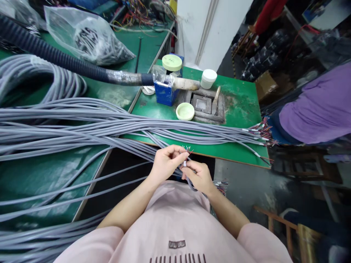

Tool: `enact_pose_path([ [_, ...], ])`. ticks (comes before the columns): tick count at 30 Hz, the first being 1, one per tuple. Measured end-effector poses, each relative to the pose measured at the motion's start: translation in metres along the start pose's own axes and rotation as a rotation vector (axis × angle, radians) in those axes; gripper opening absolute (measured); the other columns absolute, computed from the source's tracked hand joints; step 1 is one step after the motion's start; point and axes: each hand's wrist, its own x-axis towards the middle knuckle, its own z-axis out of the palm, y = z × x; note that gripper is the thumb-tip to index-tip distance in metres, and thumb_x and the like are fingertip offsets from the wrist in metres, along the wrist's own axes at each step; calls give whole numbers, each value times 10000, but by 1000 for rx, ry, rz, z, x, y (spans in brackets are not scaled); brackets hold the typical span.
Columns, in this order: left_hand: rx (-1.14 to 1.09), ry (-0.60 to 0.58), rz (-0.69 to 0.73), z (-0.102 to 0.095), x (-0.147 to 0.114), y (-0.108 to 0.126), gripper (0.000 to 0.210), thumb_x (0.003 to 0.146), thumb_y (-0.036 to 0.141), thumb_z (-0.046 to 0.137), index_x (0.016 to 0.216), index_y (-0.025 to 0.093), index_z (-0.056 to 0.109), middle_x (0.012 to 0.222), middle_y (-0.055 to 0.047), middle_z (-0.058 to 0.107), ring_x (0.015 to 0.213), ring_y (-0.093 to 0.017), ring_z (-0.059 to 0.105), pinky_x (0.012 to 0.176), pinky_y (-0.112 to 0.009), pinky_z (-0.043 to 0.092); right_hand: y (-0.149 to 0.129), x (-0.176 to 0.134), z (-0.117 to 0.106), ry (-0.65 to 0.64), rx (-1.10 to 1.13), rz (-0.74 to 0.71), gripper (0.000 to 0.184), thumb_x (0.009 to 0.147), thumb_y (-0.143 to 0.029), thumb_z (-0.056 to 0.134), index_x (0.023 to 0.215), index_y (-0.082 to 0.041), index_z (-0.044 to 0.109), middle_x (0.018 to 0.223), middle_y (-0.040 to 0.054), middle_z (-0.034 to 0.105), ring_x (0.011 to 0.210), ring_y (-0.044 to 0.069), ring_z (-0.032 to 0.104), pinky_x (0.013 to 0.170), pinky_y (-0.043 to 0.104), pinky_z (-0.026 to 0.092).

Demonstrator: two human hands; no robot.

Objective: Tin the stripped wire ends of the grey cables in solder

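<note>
Close to my body, my right hand (197, 176) is closed round the end of a grey cable (191, 184), just below a white band (184, 163). My left hand (169, 160) pinches the thin coloured wires (189, 150) that fan out of this end, and their tips stick up past my fingers. Just beyond my hands, a bundle of grey cables (175, 126) lies across the green table, its stripped wire ends (264, 133) at the right edge.
A solder pot (202, 105) is set in the table (241, 98), with a brush-like stick (217, 96) leaning in it. Around it are a pale dish (185, 111), a white tub (208, 78), a blue box (164, 93) and a black hose (82, 67). A person in purple (318, 106) is at right.
</note>
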Motion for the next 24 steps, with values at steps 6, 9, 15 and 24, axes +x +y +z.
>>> enact_pose_path([
  [6,-19,33,31,-2,1,-3,201,703,339,745,684,153,673,517,30,588,454,-66,491,448,-179,410,4,1,0,12,95,56,240,849,-307,580,646,-188,629,556,-3,659,489,102,572,508,209,457],
  [9,-9,34,72,-1,-1,-5,202,729,349,730,702,161,662,499,41,567,446,-66,487,445,-179,400,8,2,-1,5,227,123,249,831,-352,606,650,-182,620,554,2,652,476,102,573,481,208,465],
  [15,36,70,107,3,-2,-8,190,722,331,729,693,157,660,545,21,591,488,-76,496,492,-197,413,6,11,-4,-43,727,273,255,667,-340,735,837,-187,622,580,-34,659,388,90,552,398,194,440],
  [24,215,131,346,6,-3,-13,127,777,256,670,681,172,668,564,25,581,516,-76,473,535,-207,401,8,24,-3,19,754,186,230,822,-395,644,773,-177,591,437,-81,495,327,57,435,359,179,325],
])
